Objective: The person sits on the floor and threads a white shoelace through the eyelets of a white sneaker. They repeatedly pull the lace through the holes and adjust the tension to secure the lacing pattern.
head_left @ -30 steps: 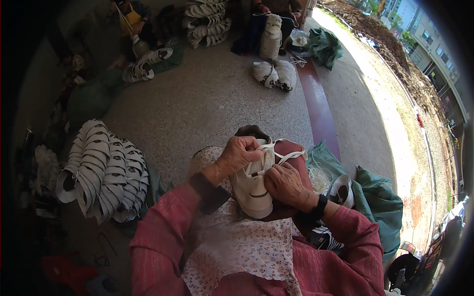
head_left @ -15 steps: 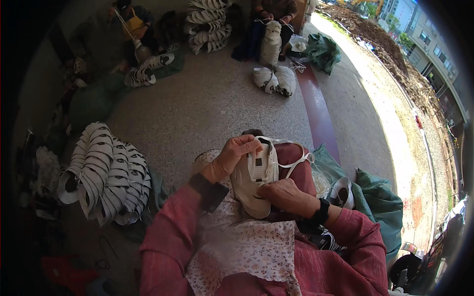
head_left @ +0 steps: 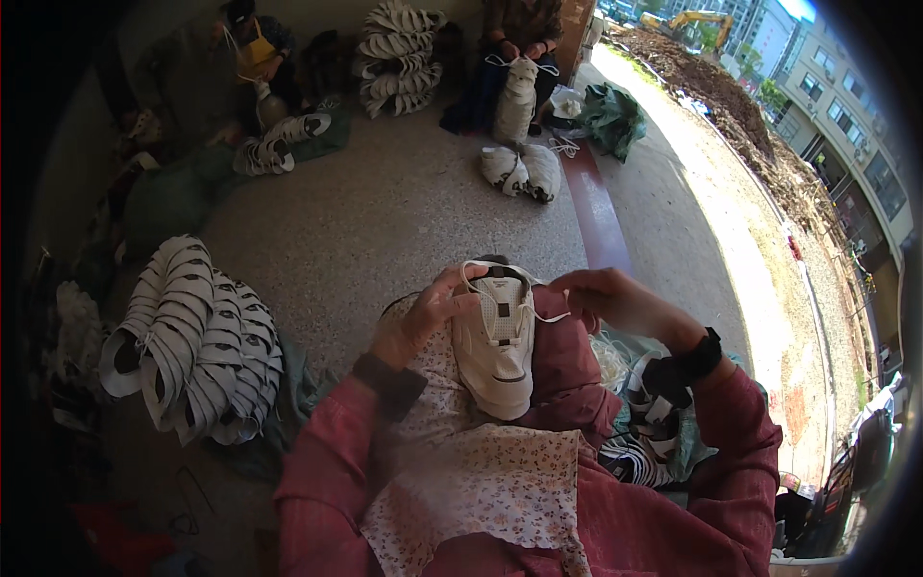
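A beige-white sneaker (head_left: 490, 363) rests on my lap with its toe toward me and its tongue showing. My left hand (head_left: 423, 315) is closed on the sneaker's left side near the ankle opening, where a loop of lace passes by the fingers. To the right of the shoe, my right hand (head_left: 620, 303) is raised with its fingers pinched on the white shoelace (head_left: 544, 315), which runs from the shoe's right eyelet edge. A floral apron (head_left: 490, 490) covers my lap under the toe.
Stacked white shoe uppers (head_left: 207, 337) stand on the floor at left. Striped shoe pieces (head_left: 639, 462) and green cloth lie by my right side. Two people work at the back, near another stack of uppers (head_left: 399, 58) and white bundles (head_left: 521, 171).
My right hand has moved up and right, away from the shoe's front, drawing the lace out sideways. My left hand has shifted slightly down and left along the shoe's side.
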`<state>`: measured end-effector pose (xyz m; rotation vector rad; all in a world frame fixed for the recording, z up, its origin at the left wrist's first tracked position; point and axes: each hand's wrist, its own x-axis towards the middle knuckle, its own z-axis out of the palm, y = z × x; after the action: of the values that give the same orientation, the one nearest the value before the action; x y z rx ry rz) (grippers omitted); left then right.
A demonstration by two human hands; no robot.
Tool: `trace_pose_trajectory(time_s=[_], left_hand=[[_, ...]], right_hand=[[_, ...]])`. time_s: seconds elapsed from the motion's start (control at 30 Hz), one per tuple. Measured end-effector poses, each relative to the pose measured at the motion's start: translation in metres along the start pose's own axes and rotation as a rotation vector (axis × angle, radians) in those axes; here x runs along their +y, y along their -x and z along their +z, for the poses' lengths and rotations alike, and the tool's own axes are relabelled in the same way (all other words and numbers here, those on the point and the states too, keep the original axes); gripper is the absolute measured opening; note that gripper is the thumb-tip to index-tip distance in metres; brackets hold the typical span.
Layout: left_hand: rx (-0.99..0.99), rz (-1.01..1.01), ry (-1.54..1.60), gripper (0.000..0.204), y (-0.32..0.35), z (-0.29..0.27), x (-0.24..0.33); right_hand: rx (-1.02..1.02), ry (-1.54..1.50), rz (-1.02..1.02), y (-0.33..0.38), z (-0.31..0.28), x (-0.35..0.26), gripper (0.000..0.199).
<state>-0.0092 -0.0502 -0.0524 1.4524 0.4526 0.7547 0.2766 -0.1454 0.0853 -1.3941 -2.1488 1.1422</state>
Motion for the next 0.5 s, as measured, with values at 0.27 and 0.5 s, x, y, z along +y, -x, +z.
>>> trace_pose_trajectory(time_s=[0.27,0.5], left_hand=[[0.210,0.356,-1.063,0.100,0.003,0.028,-0.044],[0.366,0.296,-1.062,0.106,0.002,0.067,-0.033]], right_hand=[[0.414,0.004,-0.435,-0.032,-0.124,-0.204,0.040],[0.557,-0.157,-0.766,-0.032,-0.140,-0.358,0.025]])
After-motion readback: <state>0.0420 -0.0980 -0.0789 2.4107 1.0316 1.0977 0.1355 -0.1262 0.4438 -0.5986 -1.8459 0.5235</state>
